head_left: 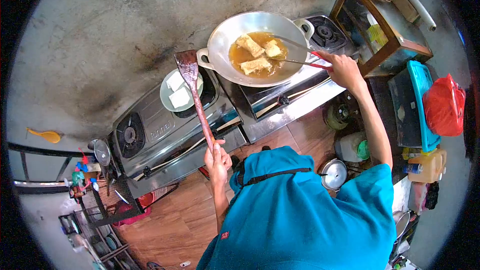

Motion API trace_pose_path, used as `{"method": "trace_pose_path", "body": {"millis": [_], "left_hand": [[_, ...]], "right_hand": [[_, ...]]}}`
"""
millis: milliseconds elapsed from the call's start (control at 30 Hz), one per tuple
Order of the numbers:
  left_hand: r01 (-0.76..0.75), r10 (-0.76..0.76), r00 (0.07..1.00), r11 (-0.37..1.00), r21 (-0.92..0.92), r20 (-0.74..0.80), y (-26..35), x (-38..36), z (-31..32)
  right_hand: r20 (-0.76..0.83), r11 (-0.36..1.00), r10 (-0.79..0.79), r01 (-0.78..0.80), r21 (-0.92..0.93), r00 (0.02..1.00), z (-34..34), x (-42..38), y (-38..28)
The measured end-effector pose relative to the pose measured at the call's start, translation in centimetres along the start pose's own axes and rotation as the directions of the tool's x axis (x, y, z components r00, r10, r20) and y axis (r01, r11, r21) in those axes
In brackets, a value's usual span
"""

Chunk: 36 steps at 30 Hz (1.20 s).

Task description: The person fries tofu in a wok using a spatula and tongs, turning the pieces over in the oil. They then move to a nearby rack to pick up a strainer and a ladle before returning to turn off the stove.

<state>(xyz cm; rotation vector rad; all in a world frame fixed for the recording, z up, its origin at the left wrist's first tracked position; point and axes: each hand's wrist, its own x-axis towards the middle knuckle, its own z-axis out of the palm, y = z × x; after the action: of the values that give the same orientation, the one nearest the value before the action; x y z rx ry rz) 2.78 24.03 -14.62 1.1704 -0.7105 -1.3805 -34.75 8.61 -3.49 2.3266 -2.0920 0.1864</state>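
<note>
My left hand (218, 162) is closed round the handle of a wooden spatula (201, 111), whose broad dark blade is raised beside the wok's left handle. My right hand (343, 71) grips metal tongs (305, 63) with red handles. The tongs' two arms are spread over the wok (225, 36), with their tips around a small fried piece (272, 48). Two larger golden pieces (255, 65) lie in the brown oil (236, 55). Left of the wok, partly behind the spatula, a pale plate (169, 101) holds white blocks (179, 97).
The steel stove (165, 132) runs along the wall, with a bare burner (130, 134) at left and another (325, 31) behind the wok. A wood-framed glass cabinet (372, 37) stands at right, near a red bag (444, 105). A lidded pot (334, 174) is on the floor.
</note>
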Motion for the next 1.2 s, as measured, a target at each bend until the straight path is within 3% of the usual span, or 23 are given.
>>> {"method": "trace_pose_path", "body": {"millis": [367,533,667,733,1000,1200], "left_hand": [[-0.017,0.017,1.0,1.0,0.024,0.025,0.7,0.2,0.1],[-0.02,0.019,0.998,1.0,0.019,0.053,0.6,0.1,-0.1],[-0.01,0.009,0.999,0.999,0.03,0.053,0.5,-0.1,-0.1],[-0.004,0.002,0.998,1.0,0.026,0.056,0.3,-0.2,-0.2],[0.074,-0.079,0.994,0.995,0.064,0.07,0.2,-0.3,0.1],[0.062,-0.066,0.996,0.997,0.056,0.061,0.4,-0.3,-0.1]], "right_hand": [[-0.135,0.993,0.04,-0.024,0.118,0.99,1.2,-0.1,0.3],[-0.107,0.993,0.078,-0.067,0.101,0.991,1.1,0.2,1.0],[-0.146,0.996,-0.006,0.019,0.084,0.989,1.3,-0.1,1.7],[-0.028,0.995,0.07,-0.068,0.073,0.997,-1.4,-0.8,-0.2],[0.022,0.995,0.056,-0.057,0.079,0.998,-1.2,-1.7,-0.2],[0.022,0.982,-0.084,0.079,0.171,0.996,-1.7,-2.1,-0.3]]}}
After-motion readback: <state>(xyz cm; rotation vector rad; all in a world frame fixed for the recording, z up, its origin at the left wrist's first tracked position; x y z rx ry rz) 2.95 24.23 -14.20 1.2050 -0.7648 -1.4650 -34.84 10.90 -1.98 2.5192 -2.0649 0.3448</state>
